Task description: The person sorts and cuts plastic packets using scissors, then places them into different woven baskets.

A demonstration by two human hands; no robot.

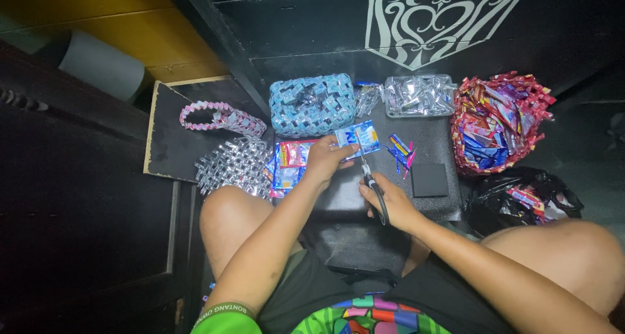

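- At the centre of the frame, a blue and white wrapper (359, 139) is pinched at its lower left edge by the left hand (325, 159), thumb on top, fingers closed beneath.
- Just below it, black-handled scissors (371, 178) are gripped by the right hand (389, 202), fingers through the loops, with the blades pointed up into the wrapper.
- Blade opening cannot be told; the tips are lost against the foil print.
- The wrapper is best kept taut and flat, so the cut is judged to run straight rather than tear.
- Left fingertips sit near the blade line; they are better kept well aside of it.
- A stack of flattened wrappers (290, 165) lies just left of the left hand, on the dark board (430, 139).
- Cut coloured strips (400, 152) are seen right of the scissors, beside a small black square (430, 180).
- Along the upper centre a blue woven box (312, 105) and a clear tub of silver pieces (418, 96) are set.
- At the right, a heap of red and blue wrappers (498, 122) is piled in a bag.
- At the left, a silver woven panel (233, 163) and a pink woven loop (221, 118) are laid.
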